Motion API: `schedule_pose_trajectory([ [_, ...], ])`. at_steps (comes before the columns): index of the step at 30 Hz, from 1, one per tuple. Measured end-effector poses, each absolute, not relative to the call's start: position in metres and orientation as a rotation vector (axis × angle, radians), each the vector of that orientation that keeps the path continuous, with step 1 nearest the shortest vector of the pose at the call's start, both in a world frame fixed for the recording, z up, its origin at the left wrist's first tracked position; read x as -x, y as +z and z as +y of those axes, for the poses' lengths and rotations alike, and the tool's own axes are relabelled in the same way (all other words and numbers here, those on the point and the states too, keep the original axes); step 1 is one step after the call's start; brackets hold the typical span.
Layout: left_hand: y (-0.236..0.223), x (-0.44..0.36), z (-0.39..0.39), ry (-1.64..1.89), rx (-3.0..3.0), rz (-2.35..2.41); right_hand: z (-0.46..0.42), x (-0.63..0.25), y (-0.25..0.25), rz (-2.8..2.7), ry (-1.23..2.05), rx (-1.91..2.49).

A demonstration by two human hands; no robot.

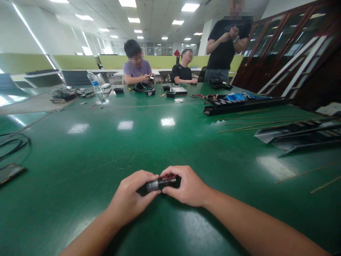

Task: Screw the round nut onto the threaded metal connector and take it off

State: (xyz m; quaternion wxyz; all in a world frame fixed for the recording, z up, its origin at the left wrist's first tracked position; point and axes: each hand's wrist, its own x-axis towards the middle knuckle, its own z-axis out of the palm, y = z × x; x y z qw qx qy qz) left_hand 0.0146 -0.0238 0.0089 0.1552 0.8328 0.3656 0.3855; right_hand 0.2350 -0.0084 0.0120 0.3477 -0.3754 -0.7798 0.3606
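Note:
Low over the green table (112, 149), both hands grip one small cylindrical part (153, 185), grey at its left end, black and ridged along the middle, with a thin silvery tip at the right. My left hand (134, 192) is closed around the grey end, thumb and fingers on opposite sides. On the black middle, the fingers and thumb of my right hand (183, 185) are closed in a pinch. The part lies nearly level. Its exact kind is too small to tell, and fingers cover some of it.
Long black metal channels (245, 105) and thin rods (255, 125) lie at the right. Black cable (13, 144) and a dark flat device (10, 173) are at the left. Across the table, a bottle (95, 84) stands near small black boxes (118, 91); several people are there.

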Motion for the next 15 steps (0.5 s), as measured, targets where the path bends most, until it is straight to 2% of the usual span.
schedule_pose_trajectory([
  [15, 0.0091, -0.015, -0.0249, 1.112, -2.398, 1.013, -0.0113, -0.234, 0.0166, -2.068, 0.947, 0.964],
])
